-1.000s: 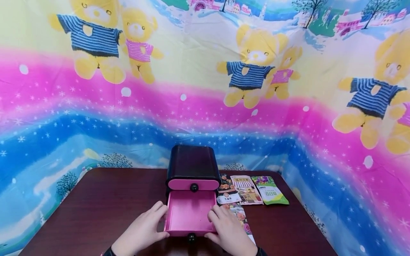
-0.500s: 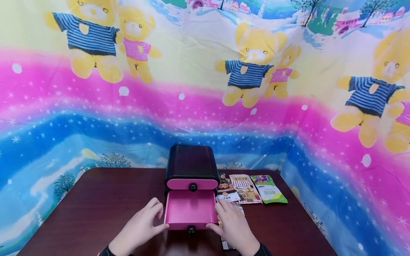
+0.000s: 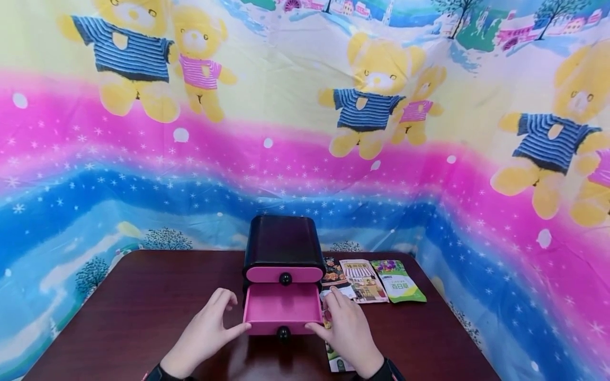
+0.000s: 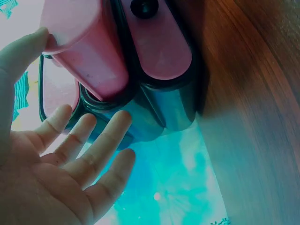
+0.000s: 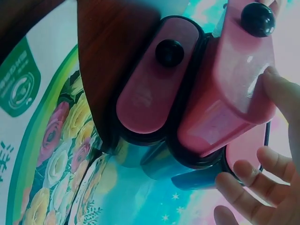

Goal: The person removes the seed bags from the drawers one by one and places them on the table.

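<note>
A small black cabinet (image 3: 284, 241) with pink drawer fronts stands toward the back of the table. Its middle drawer (image 3: 264, 328) is pulled partway out, and nothing shows inside it. My left hand (image 3: 202, 330) touches the left end of that drawer's front with the thumb, the other fingers spread beside it. On the right end my right hand's thumb (image 5: 280, 89) presses the same front. The fingers of the right hand (image 3: 351, 334) are loosely bent, apart from the drawer's side. The lower drawer (image 4: 161, 47) and the top drawer (image 3: 267, 274) are in flush.
Flower-printed packets lie right of the cabinet: a green-and-white one (image 3: 401, 283), one with a striped awning (image 3: 363, 280), and a dark one (image 3: 335, 271). Another packet (image 3: 337, 361) lies partly under my right hand. A bear-patterned cloth (image 3: 267, 174) hangs behind the brown table (image 3: 181, 286).
The middle drawer has slid some way back into the cabinet, both thumbs following its front. My other fingers have moved off the drawer's sides and spread outward.
</note>
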### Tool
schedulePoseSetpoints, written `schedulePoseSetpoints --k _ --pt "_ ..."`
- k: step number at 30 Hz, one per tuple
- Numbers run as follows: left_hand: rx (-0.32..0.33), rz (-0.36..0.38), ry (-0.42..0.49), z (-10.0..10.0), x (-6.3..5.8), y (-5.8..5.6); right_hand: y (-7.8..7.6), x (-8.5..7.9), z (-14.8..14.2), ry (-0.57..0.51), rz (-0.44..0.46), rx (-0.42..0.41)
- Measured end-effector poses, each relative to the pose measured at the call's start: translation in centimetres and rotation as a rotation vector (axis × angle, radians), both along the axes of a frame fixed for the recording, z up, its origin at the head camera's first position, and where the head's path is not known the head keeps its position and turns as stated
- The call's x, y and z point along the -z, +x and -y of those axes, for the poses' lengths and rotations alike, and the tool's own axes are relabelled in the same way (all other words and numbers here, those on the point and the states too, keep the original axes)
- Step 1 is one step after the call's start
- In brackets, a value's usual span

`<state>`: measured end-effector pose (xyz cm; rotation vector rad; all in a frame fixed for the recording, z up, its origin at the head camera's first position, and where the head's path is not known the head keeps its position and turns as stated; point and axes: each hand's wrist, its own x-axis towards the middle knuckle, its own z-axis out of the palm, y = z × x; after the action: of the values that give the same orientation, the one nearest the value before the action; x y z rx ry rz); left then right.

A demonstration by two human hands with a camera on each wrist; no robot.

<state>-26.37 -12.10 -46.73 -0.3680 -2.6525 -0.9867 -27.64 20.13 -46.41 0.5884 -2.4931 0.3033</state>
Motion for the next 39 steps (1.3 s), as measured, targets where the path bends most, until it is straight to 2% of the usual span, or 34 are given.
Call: schedulePoseSetpoints --k 5,11,14,22,32,39 --pt "-0.014 -0.069 0.0 -0.2 0.1 -0.3 -0.2 0.0 0.0 -0.041 0.012 0.046" --pt "-0.01 -0.102 0.014 -0.2 0.3 -0.7 -0.8 0.2 0.0 -0.067 0.028 0.082" --pt "-0.013 -0.088 0.02 -0.2 0.4 -1.1 -1.2 0.3 0.2 -0.084 0.04 0.105" --pt "-0.017 0.017 0.023 -0.1 0.4 -2.5 -2.5 0.6 0.4 -0.098 0.059 0.167" --pt "-0.034 0.026 -0.009 -0.2 -0.2 -4.6 -4.3 0.4 0.7 -0.094 0.07 0.152" --pt "-0.036 0.035 -0.025 -0.6 -0.5 -5.5 -5.4 0.3 1.1 -0.098 0.09 0.186"
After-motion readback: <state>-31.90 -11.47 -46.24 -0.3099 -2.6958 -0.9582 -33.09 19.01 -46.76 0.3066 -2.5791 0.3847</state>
